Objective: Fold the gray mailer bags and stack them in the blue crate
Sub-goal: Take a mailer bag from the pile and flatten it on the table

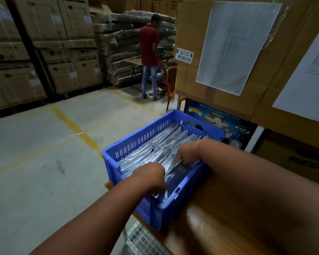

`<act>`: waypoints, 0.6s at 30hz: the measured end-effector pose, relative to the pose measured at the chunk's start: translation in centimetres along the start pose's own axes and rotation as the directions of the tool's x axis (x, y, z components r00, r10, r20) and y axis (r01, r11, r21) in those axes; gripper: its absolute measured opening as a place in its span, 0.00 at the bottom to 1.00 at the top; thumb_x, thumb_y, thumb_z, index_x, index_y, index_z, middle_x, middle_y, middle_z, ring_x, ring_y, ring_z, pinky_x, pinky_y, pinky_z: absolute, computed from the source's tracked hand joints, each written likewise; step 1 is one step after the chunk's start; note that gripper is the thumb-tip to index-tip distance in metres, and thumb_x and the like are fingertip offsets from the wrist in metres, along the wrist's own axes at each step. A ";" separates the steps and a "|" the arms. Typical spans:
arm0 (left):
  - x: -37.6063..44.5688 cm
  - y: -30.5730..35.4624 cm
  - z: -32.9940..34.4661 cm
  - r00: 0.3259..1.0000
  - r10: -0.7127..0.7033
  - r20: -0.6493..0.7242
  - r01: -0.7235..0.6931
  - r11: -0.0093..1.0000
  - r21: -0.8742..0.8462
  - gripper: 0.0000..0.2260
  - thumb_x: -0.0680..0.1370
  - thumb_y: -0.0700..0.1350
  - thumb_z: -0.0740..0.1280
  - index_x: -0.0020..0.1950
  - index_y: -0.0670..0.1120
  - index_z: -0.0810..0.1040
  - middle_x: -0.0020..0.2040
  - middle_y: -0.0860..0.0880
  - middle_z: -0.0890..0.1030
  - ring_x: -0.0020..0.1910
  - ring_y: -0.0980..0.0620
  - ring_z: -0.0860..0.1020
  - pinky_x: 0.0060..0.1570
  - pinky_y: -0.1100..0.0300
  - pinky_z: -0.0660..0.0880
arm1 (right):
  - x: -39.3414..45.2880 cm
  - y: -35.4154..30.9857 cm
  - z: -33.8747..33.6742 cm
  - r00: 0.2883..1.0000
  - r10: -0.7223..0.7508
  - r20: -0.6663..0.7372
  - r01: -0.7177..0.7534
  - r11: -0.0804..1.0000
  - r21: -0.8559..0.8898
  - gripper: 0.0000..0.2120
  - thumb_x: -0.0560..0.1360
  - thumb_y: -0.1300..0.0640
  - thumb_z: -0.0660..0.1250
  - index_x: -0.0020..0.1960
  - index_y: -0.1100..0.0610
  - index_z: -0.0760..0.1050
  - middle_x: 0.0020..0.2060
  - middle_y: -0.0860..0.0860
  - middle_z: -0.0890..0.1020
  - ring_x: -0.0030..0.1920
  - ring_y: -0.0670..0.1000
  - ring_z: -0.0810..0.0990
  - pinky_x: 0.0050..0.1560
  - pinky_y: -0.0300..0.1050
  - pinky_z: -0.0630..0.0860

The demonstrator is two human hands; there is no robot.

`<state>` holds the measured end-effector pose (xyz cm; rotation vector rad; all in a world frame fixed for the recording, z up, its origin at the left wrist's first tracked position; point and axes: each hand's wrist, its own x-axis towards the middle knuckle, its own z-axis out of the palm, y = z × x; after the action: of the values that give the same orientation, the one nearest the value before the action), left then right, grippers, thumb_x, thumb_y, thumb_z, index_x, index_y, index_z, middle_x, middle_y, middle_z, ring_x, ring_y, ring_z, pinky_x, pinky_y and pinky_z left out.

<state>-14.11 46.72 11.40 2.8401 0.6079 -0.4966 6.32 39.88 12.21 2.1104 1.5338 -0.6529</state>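
Stacked cardboard cartons [44, 43] wall off a dim warehouse, and a blue crate [136, 142] sits on the corner of a brown wooden surface [228, 218], partly overhanging the concrete floor [35, 162] with its yellow lines. Rows of folded gray mailer bags [147, 155] stand on edge inside the crate, packed side by side and nearly filling it.

Both hands reach into the near end of the crate. My left hand [151, 176] has its fingers curled down over the near bags, and my right hand [187, 153] pinches the top edge of 1 shiny bag [175, 172] that leans toward the near wall. Judging by this, the step in hand is seating that bag into the row.

To do it well, I would press the standing bags back with the left hand to open a slot, then slide the held bag straight down so its fold stays flat and its top edge lines up with its neighbours. Letting go too early could let it slump or spring open.

Counted: 1 crate, 2 hands, 1 bag being placed. The standing bags overlap too closely to count; they number well over 10. Farther off, 1 person in a red shirt [148, 45] stands by 1 orange chair [170, 80].
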 end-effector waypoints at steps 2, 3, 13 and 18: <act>0.5 -0.4 0.6 0.999 -0.026 0.034 0.024 0.999 0.048 0.12 0.67 0.47 0.79 0.39 0.43 0.79 0.34 0.47 0.75 0.39 0.43 0.78 0.44 0.52 0.80 | 0.9 -0.3 0.6 0.999 0.019 0.040 -0.018 1.000 -0.010 0.06 0.78 0.59 0.72 0.51 0.49 0.85 0.45 0.51 0.84 0.43 0.52 0.79 0.47 0.49 0.79; 0.7 -0.5 1.0 0.998 -0.046 0.049 0.042 0.997 0.068 0.14 0.69 0.48 0.78 0.37 0.43 0.76 0.34 0.47 0.73 0.40 0.42 0.77 0.48 0.50 0.82 | 1.2 -0.3 0.9 0.997 0.029 0.065 -0.026 0.999 -0.033 0.05 0.78 0.58 0.72 0.47 0.48 0.83 0.44 0.51 0.83 0.43 0.54 0.79 0.50 0.52 0.82; 2.6 1.2 1.9 0.990 -0.066 0.128 0.056 0.995 0.079 0.14 0.73 0.47 0.78 0.39 0.47 0.74 0.43 0.47 0.79 0.53 0.42 0.83 0.51 0.50 0.79 | 1.5 0.1 1.1 0.990 0.123 0.065 -0.121 0.992 -0.037 0.11 0.79 0.61 0.71 0.59 0.52 0.86 0.51 0.49 0.85 0.53 0.55 0.84 0.57 0.51 0.82; 3.2 1.8 2.8 0.984 -0.033 0.174 0.003 0.986 0.168 0.08 0.76 0.45 0.74 0.55 0.48 0.83 0.53 0.46 0.82 0.58 0.41 0.83 0.56 0.50 0.80 | 2.1 -1.5 1.3 0.980 0.150 0.130 -0.135 0.984 -0.121 0.10 0.78 0.60 0.74 0.59 0.56 0.86 0.54 0.54 0.85 0.53 0.58 0.84 0.62 0.56 0.82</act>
<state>-11.41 45.47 7.84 2.9041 0.5837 -0.8294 5.34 41.03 9.79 2.0249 1.3007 -0.6330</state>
